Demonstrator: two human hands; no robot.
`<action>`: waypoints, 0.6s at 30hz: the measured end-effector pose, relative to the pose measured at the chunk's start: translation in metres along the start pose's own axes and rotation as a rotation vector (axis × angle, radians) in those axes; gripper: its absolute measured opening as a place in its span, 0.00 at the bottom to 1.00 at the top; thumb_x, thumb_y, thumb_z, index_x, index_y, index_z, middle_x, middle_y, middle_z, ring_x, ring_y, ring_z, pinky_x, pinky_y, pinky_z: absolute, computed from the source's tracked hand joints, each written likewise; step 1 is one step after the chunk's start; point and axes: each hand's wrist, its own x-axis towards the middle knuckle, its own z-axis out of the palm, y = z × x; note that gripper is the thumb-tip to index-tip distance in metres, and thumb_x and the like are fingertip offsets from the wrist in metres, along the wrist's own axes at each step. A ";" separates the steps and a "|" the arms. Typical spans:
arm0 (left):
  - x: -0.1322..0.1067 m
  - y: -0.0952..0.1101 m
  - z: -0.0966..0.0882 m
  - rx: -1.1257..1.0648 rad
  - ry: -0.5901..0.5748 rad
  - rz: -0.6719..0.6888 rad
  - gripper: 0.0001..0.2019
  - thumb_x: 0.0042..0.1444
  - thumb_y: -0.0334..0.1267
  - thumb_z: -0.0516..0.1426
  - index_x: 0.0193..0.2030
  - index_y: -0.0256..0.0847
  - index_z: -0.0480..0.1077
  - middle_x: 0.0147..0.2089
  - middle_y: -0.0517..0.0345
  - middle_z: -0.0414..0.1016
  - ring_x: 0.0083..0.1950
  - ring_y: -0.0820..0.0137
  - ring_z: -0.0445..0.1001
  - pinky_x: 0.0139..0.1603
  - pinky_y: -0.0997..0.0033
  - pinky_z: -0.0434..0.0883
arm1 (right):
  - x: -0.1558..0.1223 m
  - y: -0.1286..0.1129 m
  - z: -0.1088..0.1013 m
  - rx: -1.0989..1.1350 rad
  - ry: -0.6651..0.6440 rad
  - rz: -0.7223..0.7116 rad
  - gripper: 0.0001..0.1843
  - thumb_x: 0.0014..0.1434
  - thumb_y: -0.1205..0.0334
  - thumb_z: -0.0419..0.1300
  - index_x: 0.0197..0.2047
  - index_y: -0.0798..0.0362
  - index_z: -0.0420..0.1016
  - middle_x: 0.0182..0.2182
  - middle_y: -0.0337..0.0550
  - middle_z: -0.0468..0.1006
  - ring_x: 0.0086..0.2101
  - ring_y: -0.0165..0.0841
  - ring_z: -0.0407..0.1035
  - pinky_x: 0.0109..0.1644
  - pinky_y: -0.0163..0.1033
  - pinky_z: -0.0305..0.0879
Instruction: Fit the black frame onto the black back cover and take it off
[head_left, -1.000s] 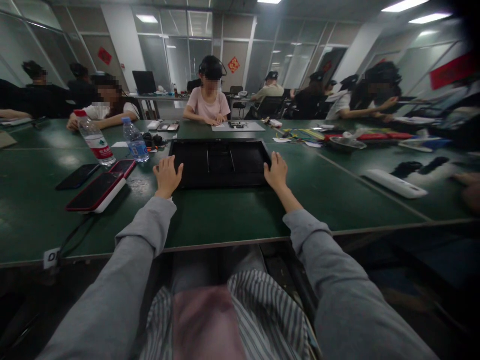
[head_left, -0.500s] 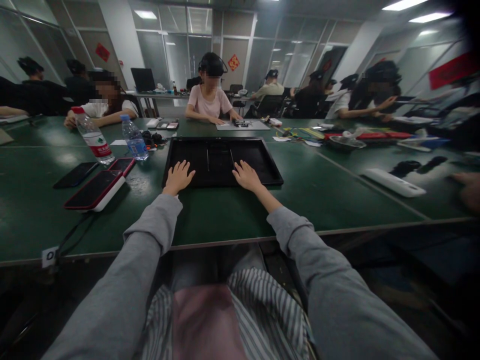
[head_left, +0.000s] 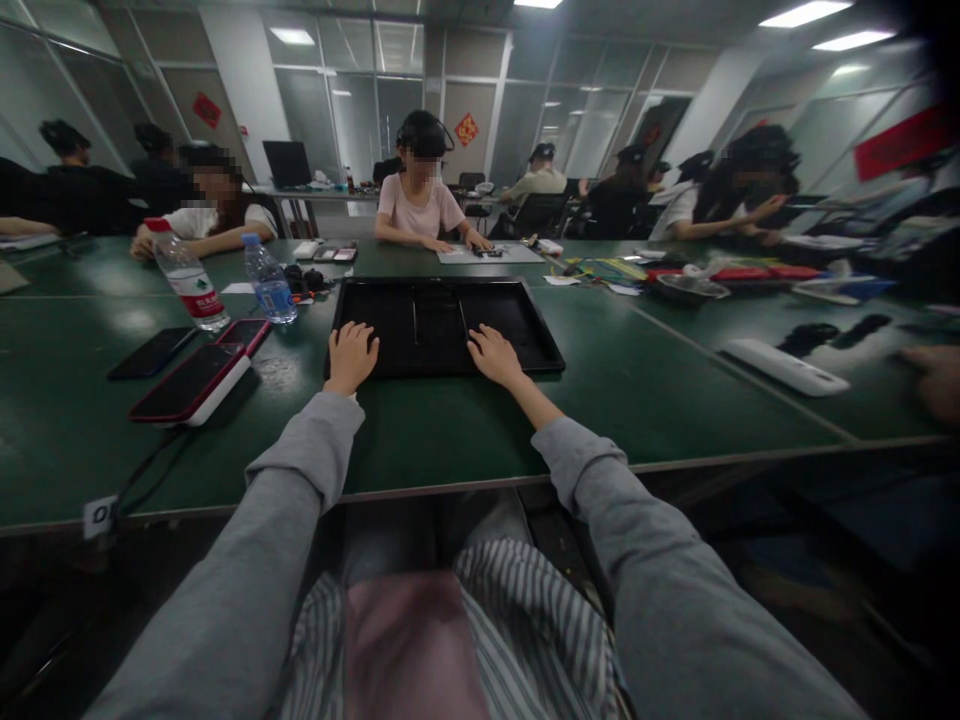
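A shallow black tray (head_left: 525, 355) with a raised rim lies on the green table in front of me. My left hand (head_left: 352, 352) rests palm down over its left front part, fingers stretched forward and nothing held. Over the front middle-right is my right hand (head_left: 495, 354), also palm down with extended fingers and holding nothing. Between the hands, toward the back of the tray, is a dark rectangular shape (head_left: 439, 318) with two thin bright edges; its kind is too dark to make out.
To the left stand a red-capped bottle (head_left: 191, 285) and a blue-capped bottle (head_left: 270, 285), behind a red-edged phone (head_left: 187, 382) and a dark phone (head_left: 152, 353). A white elongated device (head_left: 786, 367) lies at right. Cables (head_left: 607, 268) and co-workers (head_left: 420, 195) are beyond.
My left hand has shifted slightly left, its fingers now closer together. My right hand stays almost in place. The co-worker across has moved a hand slightly.
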 end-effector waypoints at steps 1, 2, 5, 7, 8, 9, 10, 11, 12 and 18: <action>0.000 -0.001 -0.001 -0.002 0.016 -0.015 0.24 0.75 0.39 0.50 0.70 0.39 0.77 0.76 0.40 0.74 0.82 0.48 0.62 0.83 0.36 0.52 | 0.000 0.000 0.000 0.010 0.007 -0.001 0.30 0.80 0.54 0.49 0.77 0.55 0.72 0.79 0.57 0.64 0.78 0.49 0.58 0.79 0.60 0.61; 0.001 -0.002 -0.003 -0.003 0.032 -0.033 0.23 0.75 0.38 0.50 0.70 0.39 0.77 0.76 0.40 0.74 0.82 0.48 0.62 0.83 0.36 0.52 | 0.000 0.000 0.000 0.023 0.014 -0.001 0.29 0.80 0.55 0.50 0.76 0.55 0.73 0.79 0.57 0.65 0.77 0.49 0.58 0.79 0.60 0.62; 0.002 -0.006 -0.011 -0.003 0.072 -0.120 0.25 0.74 0.35 0.51 0.72 0.37 0.75 0.77 0.38 0.72 0.82 0.48 0.61 0.83 0.37 0.53 | 0.001 0.003 -0.002 0.079 0.046 -0.002 0.28 0.78 0.59 0.49 0.74 0.57 0.75 0.76 0.58 0.69 0.75 0.47 0.62 0.77 0.59 0.64; 0.003 -0.010 -0.015 -0.015 0.071 -0.190 0.27 0.73 0.35 0.51 0.75 0.36 0.71 0.78 0.35 0.69 0.82 0.47 0.62 0.82 0.39 0.57 | 0.003 0.006 -0.003 0.128 0.089 -0.001 0.29 0.77 0.63 0.48 0.73 0.59 0.76 0.73 0.59 0.73 0.73 0.46 0.65 0.78 0.57 0.63; 0.004 -0.013 -0.017 -0.028 0.061 -0.220 0.28 0.73 0.35 0.51 0.77 0.35 0.69 0.78 0.34 0.69 0.81 0.47 0.63 0.81 0.41 0.59 | 0.003 0.008 -0.005 0.151 0.113 0.003 0.29 0.76 0.65 0.46 0.73 0.60 0.76 0.72 0.60 0.74 0.72 0.45 0.66 0.78 0.57 0.63; 0.004 -0.015 -0.018 -0.046 0.050 -0.245 0.29 0.73 0.36 0.52 0.78 0.34 0.67 0.78 0.33 0.68 0.81 0.47 0.64 0.81 0.43 0.61 | 0.003 0.010 -0.006 0.171 0.137 0.011 0.30 0.76 0.66 0.45 0.73 0.60 0.76 0.71 0.60 0.75 0.71 0.45 0.67 0.78 0.58 0.62; 0.005 -0.018 -0.019 -0.066 0.043 -0.266 0.29 0.72 0.36 0.52 0.79 0.33 0.66 0.78 0.32 0.68 0.80 0.47 0.65 0.80 0.45 0.63 | 0.003 0.012 -0.008 0.187 0.158 0.024 0.31 0.75 0.66 0.45 0.72 0.59 0.76 0.70 0.60 0.76 0.71 0.46 0.68 0.77 0.59 0.63; 0.006 -0.022 -0.019 -0.088 0.042 -0.284 0.30 0.72 0.37 0.53 0.79 0.32 0.65 0.78 0.31 0.68 0.80 0.46 0.66 0.79 0.46 0.64 | 0.003 0.014 -0.010 0.199 0.177 0.042 0.31 0.74 0.67 0.44 0.72 0.59 0.76 0.70 0.60 0.77 0.70 0.47 0.69 0.77 0.60 0.63; 0.007 -0.025 -0.018 -0.111 0.049 -0.302 0.31 0.71 0.37 0.54 0.79 0.31 0.65 0.78 0.30 0.68 0.79 0.46 0.67 0.79 0.46 0.65 | 0.003 0.017 -0.012 0.207 0.198 0.062 0.32 0.74 0.67 0.43 0.72 0.59 0.77 0.69 0.60 0.77 0.69 0.48 0.69 0.76 0.61 0.64; 0.018 -0.055 -0.007 -0.251 0.027 -0.459 0.26 0.68 0.40 0.57 0.70 0.34 0.75 0.68 0.32 0.79 0.70 0.46 0.77 0.73 0.48 0.70 | 0.003 0.029 -0.023 0.228 0.367 0.176 0.33 0.70 0.69 0.43 0.68 0.57 0.80 0.61 0.61 0.82 0.62 0.51 0.72 0.71 0.61 0.68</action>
